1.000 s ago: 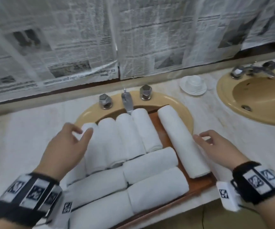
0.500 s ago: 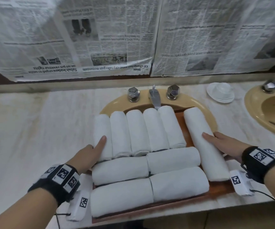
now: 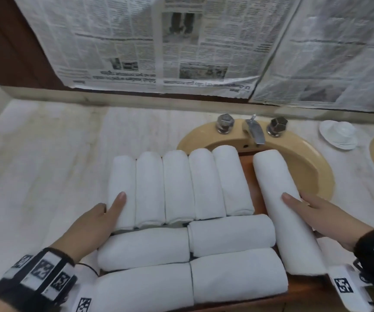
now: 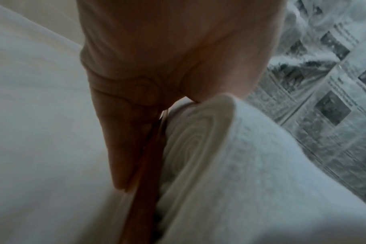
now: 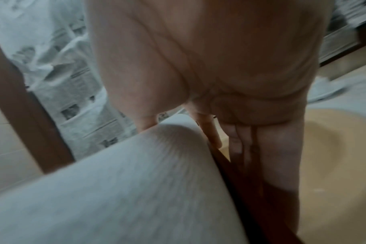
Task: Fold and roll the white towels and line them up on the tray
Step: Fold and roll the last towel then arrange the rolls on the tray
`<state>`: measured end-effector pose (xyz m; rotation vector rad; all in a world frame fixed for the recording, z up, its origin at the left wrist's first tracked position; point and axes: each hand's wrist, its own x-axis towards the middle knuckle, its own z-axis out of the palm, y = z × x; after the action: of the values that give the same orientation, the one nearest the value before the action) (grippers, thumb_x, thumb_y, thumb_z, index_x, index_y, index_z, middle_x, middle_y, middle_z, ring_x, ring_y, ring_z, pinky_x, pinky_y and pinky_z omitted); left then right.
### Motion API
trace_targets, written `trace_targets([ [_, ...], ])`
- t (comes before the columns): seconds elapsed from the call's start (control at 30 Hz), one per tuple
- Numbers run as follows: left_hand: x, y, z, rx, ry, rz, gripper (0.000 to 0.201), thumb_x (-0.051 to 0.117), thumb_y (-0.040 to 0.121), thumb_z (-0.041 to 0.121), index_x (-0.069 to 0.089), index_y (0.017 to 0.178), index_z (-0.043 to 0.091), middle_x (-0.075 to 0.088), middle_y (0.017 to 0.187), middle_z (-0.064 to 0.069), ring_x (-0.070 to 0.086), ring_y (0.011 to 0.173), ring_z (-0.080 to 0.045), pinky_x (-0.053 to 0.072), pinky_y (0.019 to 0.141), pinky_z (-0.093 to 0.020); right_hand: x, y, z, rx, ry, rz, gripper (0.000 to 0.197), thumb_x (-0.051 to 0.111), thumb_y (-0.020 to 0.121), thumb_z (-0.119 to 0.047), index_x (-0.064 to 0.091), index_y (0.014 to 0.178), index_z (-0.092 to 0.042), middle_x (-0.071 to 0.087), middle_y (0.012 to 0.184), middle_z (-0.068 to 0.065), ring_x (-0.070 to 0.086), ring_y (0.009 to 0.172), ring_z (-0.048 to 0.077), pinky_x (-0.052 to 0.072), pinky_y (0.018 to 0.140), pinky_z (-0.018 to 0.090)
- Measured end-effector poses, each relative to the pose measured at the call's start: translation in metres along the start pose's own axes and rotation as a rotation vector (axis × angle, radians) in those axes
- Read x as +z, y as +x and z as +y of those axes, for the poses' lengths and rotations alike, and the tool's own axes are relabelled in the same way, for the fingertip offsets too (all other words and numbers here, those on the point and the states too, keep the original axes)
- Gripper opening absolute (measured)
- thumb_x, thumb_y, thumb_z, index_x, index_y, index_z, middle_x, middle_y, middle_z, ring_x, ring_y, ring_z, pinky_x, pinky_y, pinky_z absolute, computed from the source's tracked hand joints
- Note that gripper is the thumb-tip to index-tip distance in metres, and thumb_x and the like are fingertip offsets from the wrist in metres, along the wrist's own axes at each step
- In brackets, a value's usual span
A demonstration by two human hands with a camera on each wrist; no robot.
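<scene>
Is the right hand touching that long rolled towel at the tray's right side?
Touching. The head view shows the right hand with its thumb lying on the long towel.

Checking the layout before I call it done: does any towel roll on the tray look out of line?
Yes. The long roll on the right lies askew, angled away from the row of five rolls, leaving bare wooden tray between. The right hand rests against it.

Both forearms reach forward from the lower corners of the head view, each wrist wrapped in a black band with square markers. The left hand (image 3: 91, 224) lies palm inward, thumb stretched straight ahead, fingers extended downward and out of sight. The right hand (image 3: 323, 219) mirrors it, thumb pointing forward and inward, its fingers (image 5: 236, 140) straight and close together.
</scene>
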<state>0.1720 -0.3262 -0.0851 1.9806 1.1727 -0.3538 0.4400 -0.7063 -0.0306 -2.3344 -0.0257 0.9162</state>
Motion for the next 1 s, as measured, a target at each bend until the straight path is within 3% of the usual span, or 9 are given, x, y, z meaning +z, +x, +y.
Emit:
trace_targets([
  [0.07, -0.031, -0.004, -0.035, -0.03, -0.044, 0.043, 0.087, 0.02, 0.081, 0.089, 0.063, 0.098, 0.015, 0.069, 0.097, -0.004, 0.066, 0.089, -0.022, 0.052, 0.085, -0.039, 0.031, -0.006, -0.035, -0.031, -0.03, -0.027, 0.037, 0.057, 0.08, -0.076, 0.055, 0.107, -0.052, 0.075, 0.101, -0.01, 0.074, 0.087, 0.011, 0.061, 0.074, 0.037],
  [0.17, -0.072, -0.007, -0.088, -0.082, -0.11, 0.115, 0.089, 0.018, 0.08, 0.091, 0.062, 0.105, 0.017, 0.067, 0.104, -0.003, 0.063, 0.093, -0.021, 0.049, 0.086, -0.04, 0.08, -0.001, -0.091, -0.074, -0.115, -0.058, 0.06, 0.058, 0.073, -0.084, 0.056, 0.119, -0.045, 0.074, 0.104, -0.011, 0.073, 0.091, 0.015, 0.062, 0.08, 0.043],
  [0.27, -0.104, -0.009, -0.139, -0.149, -0.174, 0.176, 0.095, 0.016, 0.08, 0.091, 0.059, 0.116, 0.015, 0.065, 0.111, -0.005, 0.061, 0.097, -0.023, 0.046, 0.087, -0.041, 0.133, 0.008, -0.151, -0.141, -0.208, -0.097, 0.06, 0.056, 0.08, -0.08, 0.055, 0.123, -0.038, 0.071, 0.107, -0.009, 0.071, 0.092, 0.017, 0.061, 0.081, 0.044],
  [0.47, -0.14, -0.004, -0.208, -0.298, -0.351, 0.275, 0.092, 0.017, 0.076, 0.094, 0.053, 0.112, 0.018, 0.059, 0.102, -0.001, 0.059, 0.098, -0.025, 0.047, 0.092, -0.043, 0.226, 0.047, -0.267, -0.268, -0.332, -0.199, 0.065, 0.057, 0.082, -0.078, 0.055, 0.129, -0.033, 0.068, 0.115, -0.006, 0.07, 0.095, 0.018, 0.059, 0.086, 0.043],
  [0.57, -0.144, 0.003, -0.224, -0.378, -0.449, 0.289, 0.092, 0.018, 0.075, 0.095, 0.052, 0.112, 0.018, 0.06, 0.102, 0.0, 0.061, 0.098, -0.025, 0.048, 0.091, -0.042, 0.263, 0.074, -0.314, -0.3, -0.398, -0.248, 0.075, 0.057, 0.08, -0.08, 0.049, 0.138, -0.034, 0.062, 0.125, -0.005, 0.065, 0.101, 0.017, 0.056, 0.093, 0.042],
  [0.67, -0.146, 0.013, -0.227, -0.431, -0.509, 0.322, 0.088, 0.019, 0.078, 0.092, 0.052, 0.109, 0.017, 0.061, 0.094, 0.001, 0.061, 0.089, -0.021, 0.048, 0.081, -0.037, 0.297, 0.106, -0.354, -0.322, -0.455, -0.319, 0.082, 0.058, 0.076, -0.083, 0.046, 0.142, -0.035, 0.062, 0.127, -0.005, 0.066, 0.105, 0.019, 0.055, 0.097, 0.044],
  [0.8, -0.15, 0.031, -0.227, -0.529, -0.536, 0.329, 0.093, 0.018, 0.077, 0.092, 0.052, 0.115, 0.015, 0.061, 0.103, -0.006, 0.059, 0.09, -0.021, 0.045, 0.073, -0.035, 0.334, 0.139, -0.404, -0.355, -0.571, -0.351, 0.087, 0.055, 0.078, -0.083, 0.039, 0.148, -0.035, 0.054, 0.143, -0.003, 0.06, 0.119, 0.025, 0.049, 0.105, 0.044],
  [0.93, -0.149, 0.053, -0.23, -0.6, -0.495, 0.346, 0.102, 0.015, 0.08, 0.092, 0.056, 0.121, 0.008, 0.059, 0.112, -0.016, 0.055, 0.107, -0.034, 0.045, 0.099, -0.047, 0.363, 0.168, -0.441, -0.371, -0.707, -0.358, 0.105, 0.052, 0.077, -0.086, 0.02, 0.16, -0.029, 0.031, 0.163, 0.0, 0.042, 0.142, 0.028, 0.037, 0.115, 0.043],
  [1.0, -0.148, 0.06, -0.226, -0.598, -0.448, 0.38, 0.094, 0.018, 0.092, 0.08, 0.057, 0.126, 0.002, 0.059, 0.114, -0.024, 0.052, 0.103, -0.037, 0.044, 0.093, -0.045, 0.374, 0.179, -0.454, -0.392, -0.759, -0.362, 0.113, 0.05, 0.071, -0.091, 0.021, 0.16, -0.028, 0.03, 0.163, 0.002, 0.043, 0.141, 0.029, 0.038, 0.115, 0.044],
])
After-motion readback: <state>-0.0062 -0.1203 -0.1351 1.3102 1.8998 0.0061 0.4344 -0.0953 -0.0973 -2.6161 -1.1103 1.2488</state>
